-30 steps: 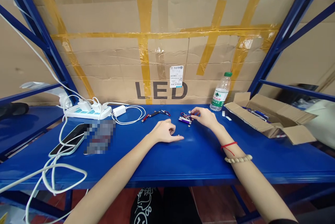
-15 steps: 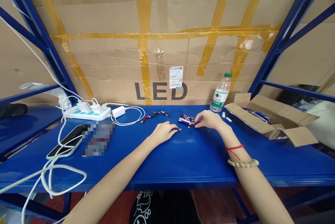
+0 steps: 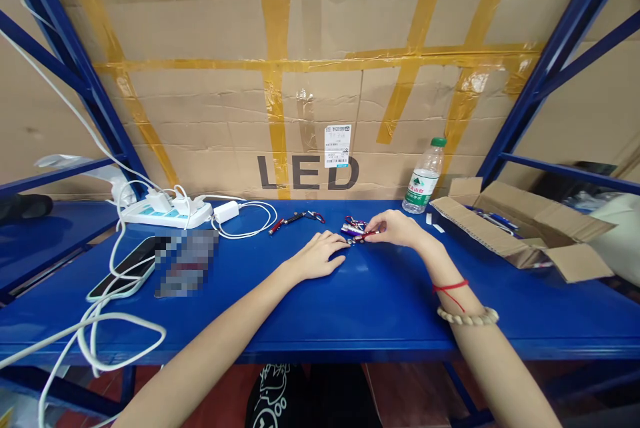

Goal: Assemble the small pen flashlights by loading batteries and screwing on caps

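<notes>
My left hand (image 3: pixel 317 256) lies flat on the blue shelf top (image 3: pixel 360 301), fingers stretched out. Its fingertips reach the edge of a small pile of purple and red keychain lights (image 3: pixel 353 228). My right hand (image 3: pixel 397 228) sits just right of the pile. Its thumb and fingers pinch a small red keychain light (image 3: pixel 367 235) low over the surface. A red string and a bead bracelet circle my right wrist.
More keychain lights (image 3: pixel 296 218) lie left of the pile. A water bottle (image 3: pixel 423 176) stands at the back, an open cardboard box (image 3: pixel 520 228) on the right. At left are a power strip (image 3: pixel 163 215), white cables and a phone (image 3: pixel 125 268). Taped cardboard marked LED forms the back wall.
My left hand has opened from a loose curl and slid forward and right to the pile. My right hand has stayed at the pile and now pinches a red light.
</notes>
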`<action>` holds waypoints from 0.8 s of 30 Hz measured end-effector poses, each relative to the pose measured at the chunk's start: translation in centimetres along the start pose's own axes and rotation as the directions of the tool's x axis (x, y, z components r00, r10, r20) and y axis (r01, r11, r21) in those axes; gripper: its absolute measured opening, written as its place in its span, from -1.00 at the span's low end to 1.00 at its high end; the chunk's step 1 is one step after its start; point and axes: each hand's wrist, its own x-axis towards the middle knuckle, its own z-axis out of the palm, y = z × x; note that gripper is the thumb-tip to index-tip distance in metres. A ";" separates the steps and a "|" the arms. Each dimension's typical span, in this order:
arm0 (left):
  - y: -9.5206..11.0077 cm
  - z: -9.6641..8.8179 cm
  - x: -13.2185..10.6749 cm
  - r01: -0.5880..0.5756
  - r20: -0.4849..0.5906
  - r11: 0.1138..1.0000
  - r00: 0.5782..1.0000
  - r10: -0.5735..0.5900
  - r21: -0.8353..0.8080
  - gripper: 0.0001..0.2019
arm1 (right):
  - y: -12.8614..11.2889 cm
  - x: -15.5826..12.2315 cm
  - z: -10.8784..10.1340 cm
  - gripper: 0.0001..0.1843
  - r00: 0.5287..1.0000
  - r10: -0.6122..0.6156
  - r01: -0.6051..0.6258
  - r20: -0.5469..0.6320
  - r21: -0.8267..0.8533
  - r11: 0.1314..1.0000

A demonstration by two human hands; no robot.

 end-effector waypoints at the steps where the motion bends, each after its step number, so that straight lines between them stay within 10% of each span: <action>1: 0.0 0.0 0.0 -0.002 0.011 1.000 1.000 0.002 0.007 -0.68 | 0.0 0.1 0.1 -0.77 1.000 -0.019 0.019 -0.025 0.009 1.000; 13: 0.1 -0.3 0.1 0.104 -0.224 0.984 0.972 -0.070 0.142 -0.74 | -0.9 0.6 1.0 -0.71 0.993 -0.056 0.066 -0.108 0.085 0.994; 17: 0.3 -1.1 -0.2 0.043 -0.345 0.969 0.938 0.045 0.243 -0.71 | -1.0 0.9 1.4 -0.81 0.966 0.044 -0.044 -0.253 0.006 0.999; 24: 2.0 -2.8 -0.3 -0.144 -0.318 0.882 0.897 0.308 0.449 -0.67 | -1.6 0.9 2.2 -0.84 0.986 0.030 -0.025 -0.166 0.037 0.999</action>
